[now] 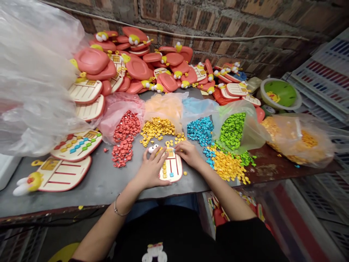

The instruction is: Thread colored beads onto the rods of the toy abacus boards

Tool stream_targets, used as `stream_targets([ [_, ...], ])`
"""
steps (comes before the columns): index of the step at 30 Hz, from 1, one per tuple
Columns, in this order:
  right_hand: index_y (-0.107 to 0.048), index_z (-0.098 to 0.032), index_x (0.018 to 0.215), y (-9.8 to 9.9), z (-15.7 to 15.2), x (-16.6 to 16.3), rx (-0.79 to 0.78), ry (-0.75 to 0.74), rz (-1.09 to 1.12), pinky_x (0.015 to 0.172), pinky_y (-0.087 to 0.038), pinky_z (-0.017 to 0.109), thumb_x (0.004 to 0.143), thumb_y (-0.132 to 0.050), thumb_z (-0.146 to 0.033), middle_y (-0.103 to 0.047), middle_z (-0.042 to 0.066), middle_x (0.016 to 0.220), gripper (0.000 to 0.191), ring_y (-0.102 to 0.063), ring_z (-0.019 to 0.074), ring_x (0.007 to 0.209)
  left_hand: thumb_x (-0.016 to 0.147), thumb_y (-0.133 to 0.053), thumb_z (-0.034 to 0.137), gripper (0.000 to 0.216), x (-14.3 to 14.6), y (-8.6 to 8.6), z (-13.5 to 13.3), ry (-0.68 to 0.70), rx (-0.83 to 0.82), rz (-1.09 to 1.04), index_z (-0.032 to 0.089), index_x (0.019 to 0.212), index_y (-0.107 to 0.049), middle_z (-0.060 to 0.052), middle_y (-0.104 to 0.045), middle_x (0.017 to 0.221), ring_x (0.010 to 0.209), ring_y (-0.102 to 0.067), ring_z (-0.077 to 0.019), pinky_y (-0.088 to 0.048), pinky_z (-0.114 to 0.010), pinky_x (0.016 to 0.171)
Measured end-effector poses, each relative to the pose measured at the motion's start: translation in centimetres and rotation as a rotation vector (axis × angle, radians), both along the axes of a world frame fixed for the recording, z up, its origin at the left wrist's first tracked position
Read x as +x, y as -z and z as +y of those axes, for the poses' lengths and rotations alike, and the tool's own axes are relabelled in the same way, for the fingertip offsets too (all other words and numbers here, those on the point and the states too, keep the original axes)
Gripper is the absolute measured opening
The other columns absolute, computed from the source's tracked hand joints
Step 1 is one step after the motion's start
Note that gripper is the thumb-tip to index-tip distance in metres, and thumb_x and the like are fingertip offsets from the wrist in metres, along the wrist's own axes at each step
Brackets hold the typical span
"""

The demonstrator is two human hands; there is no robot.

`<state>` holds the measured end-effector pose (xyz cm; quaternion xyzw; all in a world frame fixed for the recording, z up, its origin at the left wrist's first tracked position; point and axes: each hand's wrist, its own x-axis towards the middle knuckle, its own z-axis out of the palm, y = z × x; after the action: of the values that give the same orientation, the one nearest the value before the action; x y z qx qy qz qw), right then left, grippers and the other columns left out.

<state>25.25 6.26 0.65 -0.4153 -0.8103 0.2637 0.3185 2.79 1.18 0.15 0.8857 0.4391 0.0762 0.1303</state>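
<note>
A cream slotted toy board with red edges and a yellow head with white bulging eyes lies flat before me. My left hand grips it from its left side, thumb along the near edge and fingers across the yellow part. Small yellow pieces sit in one slot and a blue piece in another. At the board's upper right, my right hand has its fingertips pressed together; whatever they hold is hidden. One loose yellow piece lies just right of the board.
Bags spill red, yellow, blue and green pieces behind my hands. A yellow heap lies at right. Other boards lie at left, and many red-backed ones are piled by the wall. A green basin stands far right.
</note>
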Motion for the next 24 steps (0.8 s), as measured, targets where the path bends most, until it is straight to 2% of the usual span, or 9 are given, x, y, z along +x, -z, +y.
stream_targets([
  [3,-0.064,-0.022,0.076,0.6,0.5,-0.1,0.026,-0.035,-0.068,0.083,-0.048,0.039,0.088,-0.059,-0.019,-0.069,0.005,0.085,0.013,-0.061,0.0224,0.087,0.065,-0.060,0.080,0.108,-0.1,0.3,0.0,0.003,0.004,-0.010,0.019,0.150,-0.031,-0.013,-0.025,0.157,0.144,-0.016,-0.0372,0.007,-0.056,0.113],
  [7,-0.064,-0.021,0.076,0.6,-1.0,0.5,0.041,-0.069,-0.105,0.073,-0.047,0.036,0.090,-0.056,-0.022,-0.065,0.006,0.078,0.016,-0.057,0.0219,0.079,0.066,-0.058,0.081,0.108,-0.3,0.8,-0.1,-0.004,0.019,-0.024,0.019,0.150,-0.030,-0.012,-0.022,0.158,0.144,-0.014,-0.0366,0.007,-0.056,0.113],
  [12,-0.067,-0.022,0.092,1.2,-2.7,-0.2,-0.063,-0.002,0.025,0.071,-0.049,0.034,0.089,-0.058,-0.027,-0.067,0.005,0.081,0.010,-0.060,0.0202,0.076,0.065,-0.059,0.080,0.109,-0.2,0.8,-0.1,0.003,0.012,-0.008,0.018,0.150,-0.030,-0.012,-0.021,0.159,0.145,-0.013,-0.0366,0.008,-0.056,0.113],
  [15,-0.067,-0.022,0.101,1.5,-2.9,-1.3,-0.104,0.011,0.106,0.072,-0.050,0.034,0.088,-0.061,-0.032,-0.070,0.006,0.088,0.018,-0.062,0.0198,0.076,0.065,-0.061,0.077,0.107,-0.1,0.8,-0.1,-0.007,0.019,0.002,0.019,0.150,-0.030,-0.012,-0.023,0.158,0.144,-0.013,-0.0372,0.006,-0.057,0.113],
  [20,-0.070,-0.021,0.091,0.2,-2.7,0.1,-0.269,-0.286,0.089,0.077,-0.050,0.033,0.084,-0.068,-0.040,-0.072,0.004,0.083,0.020,-0.064,0.0193,0.080,0.066,-0.055,0.082,0.108,-0.3,1.0,0.0,0.011,0.048,-0.002,0.017,0.149,-0.032,-0.013,-0.024,0.158,0.144,-0.014,-0.0380,0.005,-0.056,0.113],
  [21,-0.070,-0.020,0.090,-0.1,-2.3,0.9,-0.290,-0.275,0.094,0.076,-0.050,0.032,0.085,-0.067,-0.040,-0.072,0.005,0.084,0.021,-0.065,0.0190,0.079,0.066,-0.053,0.083,0.108,-0.3,1.0,0.0,0.014,0.046,-0.001,0.017,0.149,-0.032,-0.013,-0.024,0.158,0.144,-0.014,-0.0380,0.005,-0.056,0.113],
  [22,-0.070,-0.020,0.091,-0.3,-1.8,1.8,-0.279,-0.196,0.101,0.073,-0.050,0.032,0.086,-0.065,-0.039,-0.071,0.005,0.084,0.020,-0.064,0.0188,0.077,0.067,-0.052,0.084,0.108,-0.3,1.0,0.0,0.017,0.041,0.001,0.017,0.149,-0.032,-0.013,-0.023,0.158,0.144,-0.014,-0.0378,0.006,-0.056,0.113],
  [24,-0.070,-0.019,0.093,-0.3,-0.2,3.5,-0.157,0.094,0.069,0.070,-0.049,0.032,0.088,-0.061,-0.035,-0.070,0.006,0.086,0.018,-0.063,0.0196,0.076,0.067,-0.050,0.086,0.110,-0.3,1.1,0.1,0.016,0.028,0.005,0.017,0.150,-0.030,-0.012,-0.022,0.158,0.144,-0.014,-0.0374,0.008,-0.056,0.113],
])
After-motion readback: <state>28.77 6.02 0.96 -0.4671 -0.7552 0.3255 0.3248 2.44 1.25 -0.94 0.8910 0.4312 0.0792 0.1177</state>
